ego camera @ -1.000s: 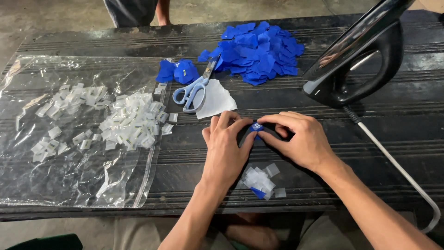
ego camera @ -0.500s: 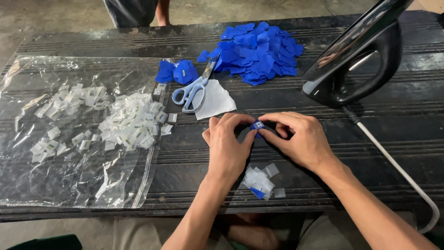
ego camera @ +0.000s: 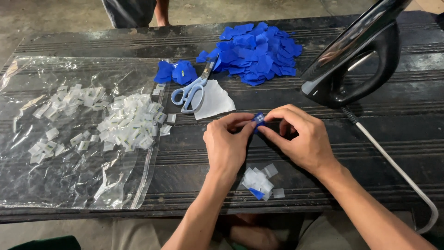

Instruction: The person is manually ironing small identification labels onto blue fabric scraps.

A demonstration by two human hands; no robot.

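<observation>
A: Hands first, quick. What's the left hand (ego camera: 226, 146) doing?

B: Palm down over the dark desk (ego camera: 370, 134), fingers curled, thumb and forefinger closed on a small blue piece (ego camera: 258, 120). Forearm comes up from the bottom edge.

A: Right hand (ego camera: 300, 139)?

B: Same pinch from the other side. Thumb and forefinger tips meet the left's on that blue piece, other fingers bent and loose. The piece sits between both hands, just above the desk, near the middle of it.

A: Can you see what the piece is?

B: No. Mostly covered by fingertips, only a blue corner with a pale spot shows. Too small to say more.

A: Around the hands?

B: Just below the wrists, a little heap of white squares (ego camera: 259, 181) with one blue bit in it. Above the left hand, a white scrap (ego camera: 213, 100) and light-blue scissors (ego camera: 189, 92) lying partly on it. Further back, a pile of blue pieces (ego camera: 256, 53), and two blue pieces apart beside the scissors.

A: Left side?

B: Clear plastic bag (ego camera: 69, 185) lying flat, small white pieces (ego camera: 125, 122) scattered on it.

A: Right?

B: Black iron (ego camera: 356, 60) tilted, top cut off by the frame, with a white cord (ego camera: 397, 171) running off to the lower right. Another person's legs show past the far edge, cut off at the top.
</observation>
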